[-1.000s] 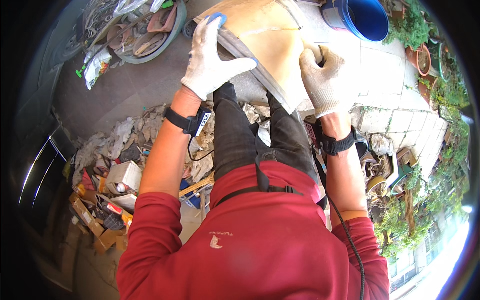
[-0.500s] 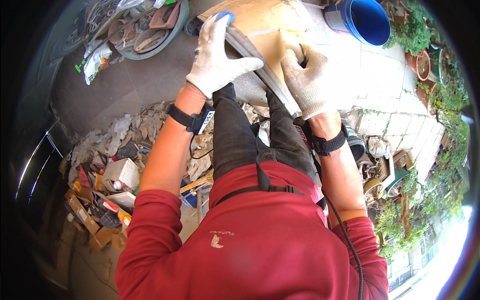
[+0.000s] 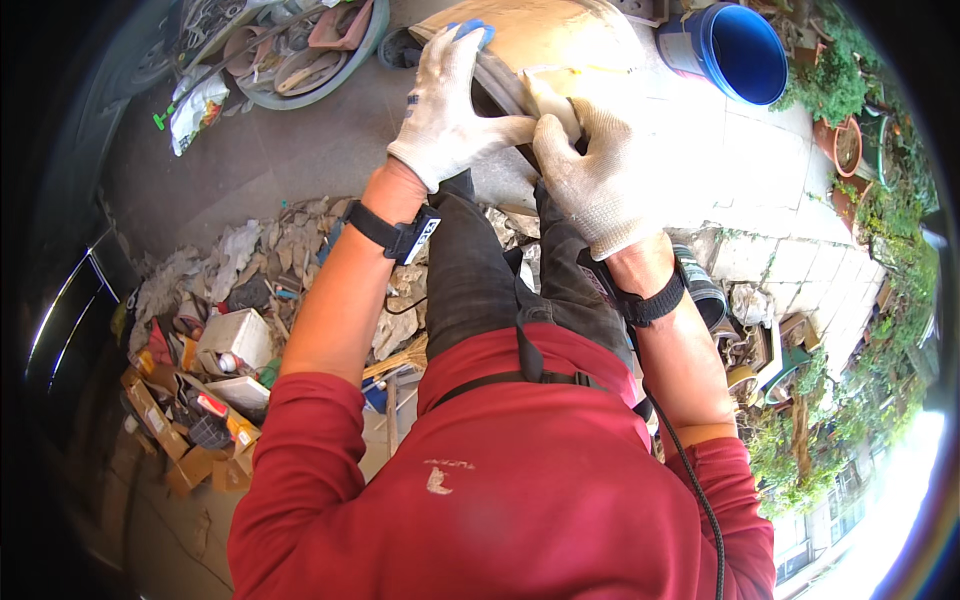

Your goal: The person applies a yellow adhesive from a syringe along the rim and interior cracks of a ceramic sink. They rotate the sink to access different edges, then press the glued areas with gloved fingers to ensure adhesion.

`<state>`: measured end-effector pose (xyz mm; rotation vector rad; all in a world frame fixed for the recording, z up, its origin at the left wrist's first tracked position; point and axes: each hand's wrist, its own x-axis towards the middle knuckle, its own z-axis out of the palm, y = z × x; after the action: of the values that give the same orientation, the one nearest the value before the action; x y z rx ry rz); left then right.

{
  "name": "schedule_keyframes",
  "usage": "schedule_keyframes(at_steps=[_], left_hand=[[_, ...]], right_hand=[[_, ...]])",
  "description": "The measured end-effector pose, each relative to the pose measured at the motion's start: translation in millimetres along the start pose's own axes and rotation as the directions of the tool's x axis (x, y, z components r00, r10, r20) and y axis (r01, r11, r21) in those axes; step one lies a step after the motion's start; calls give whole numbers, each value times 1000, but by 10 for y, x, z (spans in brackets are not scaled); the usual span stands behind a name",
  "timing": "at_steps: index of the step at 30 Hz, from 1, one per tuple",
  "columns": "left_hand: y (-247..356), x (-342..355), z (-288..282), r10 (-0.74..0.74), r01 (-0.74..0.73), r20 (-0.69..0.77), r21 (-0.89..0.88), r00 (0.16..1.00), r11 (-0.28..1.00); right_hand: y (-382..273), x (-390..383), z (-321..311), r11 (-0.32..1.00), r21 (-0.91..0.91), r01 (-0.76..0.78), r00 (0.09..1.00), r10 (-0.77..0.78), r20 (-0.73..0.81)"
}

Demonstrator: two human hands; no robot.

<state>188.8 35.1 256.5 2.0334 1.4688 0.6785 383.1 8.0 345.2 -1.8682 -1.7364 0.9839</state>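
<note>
A tan board with a grey edge strip slants in front of my legs. My left hand, in a white glove with blue fingertips, holds its edge; the fingers reach over the far end and the thumb points right. My right hand, gloved in the same way, is closed on a pale cream piece. That piece lies against the board beside the grey strip, close to my left thumb. Its kind cannot be made out, and my right fingertips are partly hidden.
A blue bucket stands at the far right, near potted plants. At the far left is a round tub of odds and ends. Rubble and cardboard boxes lie to my left. A dark bucket is by my right wrist.
My right hand has moved left along the board with the cream piece, nearer my left thumb. My left hand has shifted slightly right and still holds the edge.
</note>
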Motion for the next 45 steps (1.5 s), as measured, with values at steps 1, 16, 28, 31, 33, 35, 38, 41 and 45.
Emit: schedule_keyframes(at_steps=[1,16,28,31,33,35,38,41,45], left_hand=[[-14,-2,7,10,-10,-6,-5,1000,1000],[-166,-1,86,86,-88,-57,-37,995,995],[-206,-12,136,95,-97,-67,-35,993,995],[-202,-22,144,73,-76,-67,-36,995,997],[-215,-12,143,103,-107,-79,-49,992,993],[-225,-12,141,114,-118,-78,-43,990,992],[-222,-23,141,106,-109,-78,-33,991,993],[-221,-24,128,118,-120,-80,-24,990,992],[-215,1,135,141,-145,-87,-44,986,988]], right_hand=[[-20,-1,-3,1000,5,-25,999,25,27],[-107,47,-25,999,-12,48,999,-48,12],[-139,36,29,996,91,-8,991,-4,134],[-158,31,25,997,81,-12,988,-1,156],[-173,24,13,998,65,11,988,-21,152],[-192,16,4,996,78,33,990,-43,132],[-209,13,-9,998,68,4,988,-14,153],[-216,7,-11,991,125,-53,986,32,164],[-219,-19,-5,998,62,5,990,-13,139]])
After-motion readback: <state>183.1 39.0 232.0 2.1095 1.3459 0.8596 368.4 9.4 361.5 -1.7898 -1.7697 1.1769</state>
